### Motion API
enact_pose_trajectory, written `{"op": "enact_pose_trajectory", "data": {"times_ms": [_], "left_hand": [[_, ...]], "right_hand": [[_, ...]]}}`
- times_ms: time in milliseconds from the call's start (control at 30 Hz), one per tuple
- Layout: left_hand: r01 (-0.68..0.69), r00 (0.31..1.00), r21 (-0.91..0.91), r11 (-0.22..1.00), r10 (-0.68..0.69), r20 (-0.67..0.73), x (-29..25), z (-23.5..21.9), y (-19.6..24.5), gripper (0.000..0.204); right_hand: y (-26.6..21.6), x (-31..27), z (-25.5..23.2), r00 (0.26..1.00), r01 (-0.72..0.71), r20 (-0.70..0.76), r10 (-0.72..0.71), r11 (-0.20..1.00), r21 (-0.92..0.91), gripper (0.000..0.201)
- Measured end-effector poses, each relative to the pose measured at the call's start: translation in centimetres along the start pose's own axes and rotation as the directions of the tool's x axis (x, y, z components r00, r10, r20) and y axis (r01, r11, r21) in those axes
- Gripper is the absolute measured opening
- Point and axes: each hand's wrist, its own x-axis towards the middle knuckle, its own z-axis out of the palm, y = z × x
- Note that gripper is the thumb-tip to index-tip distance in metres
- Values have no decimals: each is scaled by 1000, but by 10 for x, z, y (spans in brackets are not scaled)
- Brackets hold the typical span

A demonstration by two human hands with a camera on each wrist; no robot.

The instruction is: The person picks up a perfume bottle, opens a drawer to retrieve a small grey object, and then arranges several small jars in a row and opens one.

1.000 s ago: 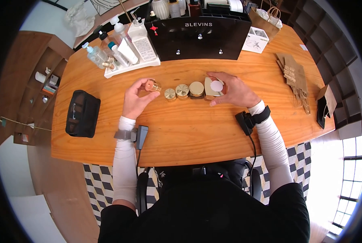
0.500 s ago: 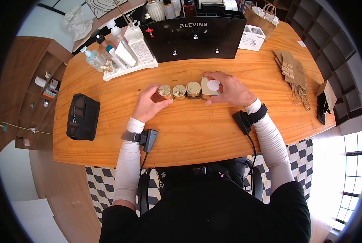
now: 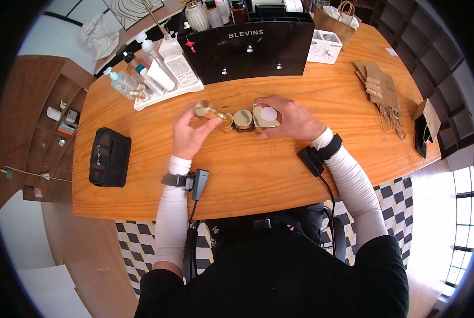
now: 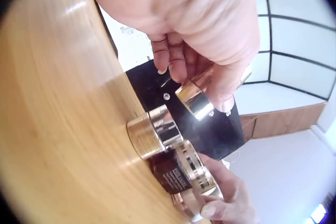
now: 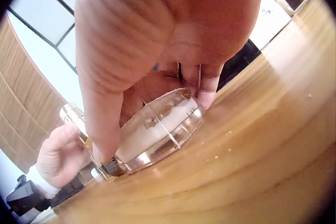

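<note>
My left hand (image 3: pixel 188 137) pinches a shiny gold jar (image 4: pixel 197 98) between thumb and fingers, raised above the left end of a short row. In the left wrist view, gold shows on both sides of the thumb. Below it a small gold jar (image 4: pixel 152 132) stands on the table. Beside that is a dark jar with a gold lid (image 3: pixel 242 118). At the row's right end my right hand (image 3: pixel 296 120) grips a squarish clear container (image 5: pixel 160 132) with a gold top and a pale round patch, its base low at the tabletop.
A black drawer box (image 3: pixel 247 62) marked BLEVINS stands behind the row. To its left is a white tray (image 3: pixel 178 94) of bottles and tubes. A black mesh pouch (image 3: pixel 109 158) lies at the left; flat brown paper bags (image 3: pixel 380 90) lie at the right.
The left hand moved right to the row's left end, then rose with the gold jar. One small gold jar stands in the row now, against two before. The right hand keeps its grip.
</note>
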Motion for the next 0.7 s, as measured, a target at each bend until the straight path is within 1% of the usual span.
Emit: {"op": "enact_pose_trajectory", "data": {"times_ms": [67, 200, 367, 500, 567, 600, 667, 700], "left_hand": [[-25, 992, 148, 989, 7, 124, 0, 10, 4, 31], [-10, 992, 140, 990, -9, 129, 1, 11, 2, 31], [28, 994, 118, 993, -41, 105, -3, 13, -5, 39], [16, 996, 125, 992, -27, 90, -5, 13, -5, 43], [30, 988, 191, 981, -58, 145, -5, 10, -8, 44], [30, 988, 191, 981, -59, 146, -7, 10, -9, 44], [220, 952, 91, 971, -234, 197, -10, 12, -10, 42], [220, 952, 91, 971, -235, 197, -10, 12, -11, 42]], "right_hand": [[-1, 0, 2, 1000, 7, -7, -7, 1000, -6, 81], [-3, -1, 2, 1000, -3, -15, 3, 1000, -16, 81], [-1, 1, 4, 1000, 10, -8, -10, 1000, -18, 83], [-2, 0, 4, 1000, 11, -3, -11, 999, -31, 80], [-5, -1, 2, 1000, 0, -4, 0, 1000, -31, 81], [-5, -1, 2, 1000, -1, -4, 1, 1000, -31, 81], [-5, 0, 2, 999, -31, 16, 31, 1000, -6, 84], [-4, 0, 3, 999, -30, 16, 30, 1000, -5, 84]]}}
